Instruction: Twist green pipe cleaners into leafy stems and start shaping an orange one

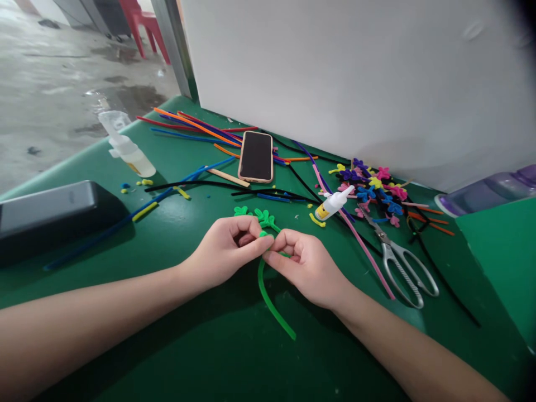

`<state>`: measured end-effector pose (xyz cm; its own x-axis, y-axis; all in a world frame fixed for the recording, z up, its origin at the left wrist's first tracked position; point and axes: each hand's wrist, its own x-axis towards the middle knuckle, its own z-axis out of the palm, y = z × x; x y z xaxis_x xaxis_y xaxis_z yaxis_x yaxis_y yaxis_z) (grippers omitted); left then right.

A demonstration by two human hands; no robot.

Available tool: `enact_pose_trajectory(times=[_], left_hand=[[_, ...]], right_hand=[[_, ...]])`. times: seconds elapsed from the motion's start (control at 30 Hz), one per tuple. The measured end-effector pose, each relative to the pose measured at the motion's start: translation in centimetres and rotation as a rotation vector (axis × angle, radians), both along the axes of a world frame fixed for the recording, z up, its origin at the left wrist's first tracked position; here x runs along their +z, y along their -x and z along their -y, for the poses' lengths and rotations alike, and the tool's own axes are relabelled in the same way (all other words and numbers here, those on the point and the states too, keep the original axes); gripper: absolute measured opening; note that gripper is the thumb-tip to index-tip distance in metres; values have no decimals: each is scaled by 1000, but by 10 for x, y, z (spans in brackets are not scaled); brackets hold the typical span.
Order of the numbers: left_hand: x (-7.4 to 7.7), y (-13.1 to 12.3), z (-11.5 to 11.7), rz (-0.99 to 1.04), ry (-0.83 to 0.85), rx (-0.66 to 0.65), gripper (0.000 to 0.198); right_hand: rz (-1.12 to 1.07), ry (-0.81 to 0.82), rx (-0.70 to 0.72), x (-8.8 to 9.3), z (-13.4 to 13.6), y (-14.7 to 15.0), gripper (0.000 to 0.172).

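My left hand (228,250) and my right hand (305,267) meet over the green table (176,346), both pinched on a green pipe cleaner (271,304). Its free end curves down toward me. Its upper end, bent into small leaf-like loops (264,218), sticks out just beyond my fingers. A second small green looped piece (240,211) lies beside it on the table.
A phone (255,156) lies face up among several coloured pipe cleaners (196,127). A small glue bottle (333,204), scissors (400,265) and a pile of small pipe-cleaner flowers (374,187) sit to the right. A clear bottle (128,148) and a dark box (50,215) are at left. A white wall (355,72) backs the table.
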<state>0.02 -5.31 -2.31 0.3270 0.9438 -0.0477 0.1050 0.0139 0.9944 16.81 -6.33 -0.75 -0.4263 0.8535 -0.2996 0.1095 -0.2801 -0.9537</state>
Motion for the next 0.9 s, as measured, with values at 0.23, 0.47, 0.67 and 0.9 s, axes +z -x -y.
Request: enact_pose_trajectory(times=[0.23, 0.47, 0.67, 0.9], left_hand=[[-2, -1, -3, 327, -60, 304, 17], [-8, 3, -20, 399, -30, 489, 14], [5, 3, -7, -20, -61, 42, 34], [0, 1, 2, -329, -434, -247, 27]], right_hand=[[-298, 168, -209, -6, -12, -7, 22], [-328, 186, -298, -11, -16, -9, 18], [-301, 87, -197, -13, -7, -2, 23], [-328, 99, -159, -12, -1, 1, 24]])
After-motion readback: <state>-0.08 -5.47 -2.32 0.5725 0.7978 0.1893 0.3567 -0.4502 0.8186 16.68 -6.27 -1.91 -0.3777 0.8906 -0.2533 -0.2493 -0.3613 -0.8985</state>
